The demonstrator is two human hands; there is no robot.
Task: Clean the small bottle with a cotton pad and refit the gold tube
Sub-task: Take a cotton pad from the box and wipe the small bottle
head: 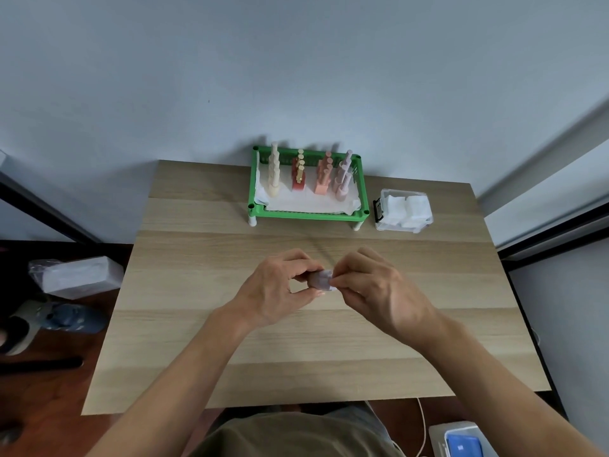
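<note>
Left grip (280, 285) pinches a small mauve bottle (318, 280) mid-desk, right grip (375, 285) rubbing white cotton pad (331, 281) against it; green plastic rack (306, 214) holds bottle rows.

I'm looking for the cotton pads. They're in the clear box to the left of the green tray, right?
Not quite. The head view shows the clear box of cotton pads on the table to the right of the green tray, not the left.
</note>
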